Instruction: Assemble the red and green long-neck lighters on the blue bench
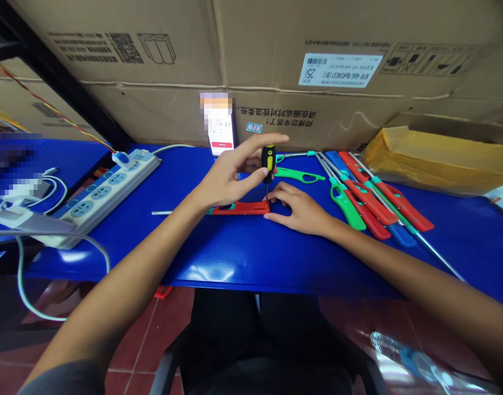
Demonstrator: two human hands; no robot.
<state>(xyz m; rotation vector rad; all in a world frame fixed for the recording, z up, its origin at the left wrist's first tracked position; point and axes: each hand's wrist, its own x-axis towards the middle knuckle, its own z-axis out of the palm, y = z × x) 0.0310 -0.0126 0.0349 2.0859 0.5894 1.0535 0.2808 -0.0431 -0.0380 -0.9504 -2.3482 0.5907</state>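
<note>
My left hand [230,174] grips a small black and yellow screwdriver [268,160] by its handle, shaft pointing straight down. Its tip meets the right end of a red long-nosed gas lighter [247,208] lying flat on the blue table. My right hand [296,207] closes its thumb and fingers about that same end, steadying the lighter. The lighter's metal tube sticks out to the left, beyond my left forearm. Behind the screwdriver lies a green lighter casing [298,175].
Several red, green and blue lighters [370,203] are piled at the right, before a yellow-taped cardboard box [445,156]. A lit phone [221,126] leans on the large carton [268,66] behind. A power strip [99,197] with cables lies at the left.
</note>
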